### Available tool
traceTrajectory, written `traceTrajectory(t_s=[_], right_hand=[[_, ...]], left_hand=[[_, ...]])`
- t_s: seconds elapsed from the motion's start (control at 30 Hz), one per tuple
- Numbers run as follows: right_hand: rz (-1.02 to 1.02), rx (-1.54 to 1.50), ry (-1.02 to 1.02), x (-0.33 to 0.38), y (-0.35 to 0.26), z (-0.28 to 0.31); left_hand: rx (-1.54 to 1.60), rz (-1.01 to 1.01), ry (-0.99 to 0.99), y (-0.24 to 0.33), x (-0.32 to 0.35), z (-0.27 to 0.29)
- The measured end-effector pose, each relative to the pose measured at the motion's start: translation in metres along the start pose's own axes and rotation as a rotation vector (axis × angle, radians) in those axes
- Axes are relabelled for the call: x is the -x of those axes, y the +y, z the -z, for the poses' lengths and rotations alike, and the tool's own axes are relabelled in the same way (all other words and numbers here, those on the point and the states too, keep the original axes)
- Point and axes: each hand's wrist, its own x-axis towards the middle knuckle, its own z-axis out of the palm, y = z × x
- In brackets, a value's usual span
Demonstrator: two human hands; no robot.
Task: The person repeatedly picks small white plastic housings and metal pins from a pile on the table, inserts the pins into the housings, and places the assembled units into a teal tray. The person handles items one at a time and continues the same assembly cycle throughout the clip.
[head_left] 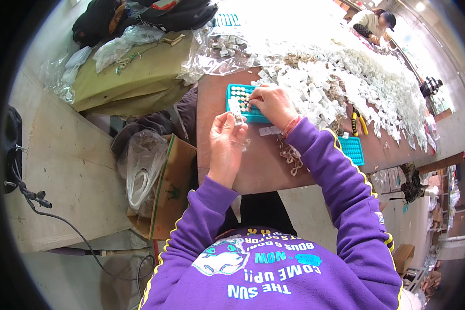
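Observation:
On the brown table in front of me lies a teal tray [257, 119] with rows of small round cream-coloured pieces [238, 93]. My left hand [226, 144], at the tray's near left corner, holds a small white plastic piece [237, 118] upright between thumb and fingers. My right hand [275, 105] reaches over the tray's right side. Its thumb and fingertips are pinched together low over the round pieces, and whatever they grip is too small or hidden to make out.
A large heap of white plastic pieces [315, 95] covers the table's far and right side. Yellow-and-black pliers [354, 124] and a second teal tray [352, 151] lie right of my arm. A cardboard box [176, 173] with a plastic bag [143, 168] stands left. Another person [368, 25] works far right.

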Motion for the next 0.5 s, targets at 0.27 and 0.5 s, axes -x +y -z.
traceTrajectory(t_s=[0.27, 0.5], right_hand=[[0.153, -0.249, 0.1, 0.02, -0.039, 0.037], [0.258, -0.307, 0.125, 0.037, -0.055, 0.038]], left_hand=[[-0.088, -0.009, 0.028, 0.002, 0.003, -0.002], [-0.184, -0.015, -0.049, 0.002, 0.007, -0.006]])
